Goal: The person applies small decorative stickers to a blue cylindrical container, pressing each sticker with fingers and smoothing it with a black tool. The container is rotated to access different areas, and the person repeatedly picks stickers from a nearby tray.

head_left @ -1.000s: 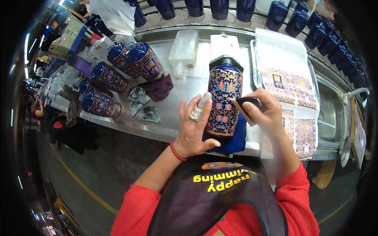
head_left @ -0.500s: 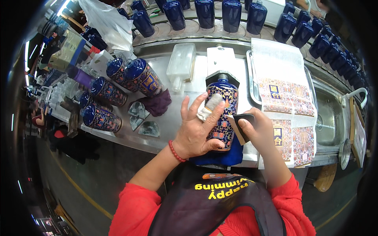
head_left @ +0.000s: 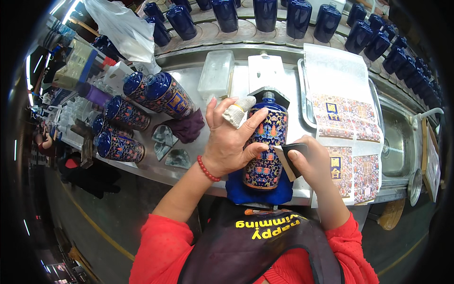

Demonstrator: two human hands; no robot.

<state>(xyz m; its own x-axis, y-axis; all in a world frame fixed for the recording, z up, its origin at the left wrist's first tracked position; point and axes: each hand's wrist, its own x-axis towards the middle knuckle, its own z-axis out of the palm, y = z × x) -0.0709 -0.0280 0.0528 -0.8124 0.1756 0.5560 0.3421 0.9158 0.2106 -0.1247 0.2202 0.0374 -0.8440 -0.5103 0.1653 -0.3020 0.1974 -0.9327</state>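
Note:
A dark blue bottle (head_left: 266,146) with a bright patterned wrap lies lengthwise on a blue cloth (head_left: 257,191) at the front edge of the steel table (head_left: 236,80). My left hand (head_left: 229,137) rests over its left side, thumb on the pattern, one finger wrapped in white bandage. My right hand (head_left: 307,163) presses a small black and tan scraper (head_left: 288,158) against the bottle's right side.
Several decorated bottles (head_left: 142,109) lie at the left beside a purple rag (head_left: 187,128). A tray with patterned decal sheets (head_left: 347,142) is at the right, a sink (head_left: 397,146) beyond it. Plain blue bottles (head_left: 265,16) line the conveyor behind. A clear box (head_left: 216,73) stands mid-table.
My left hand slid up over the bottle's left side, and the bottle has tipped away from me. The scraper stays on its right side.

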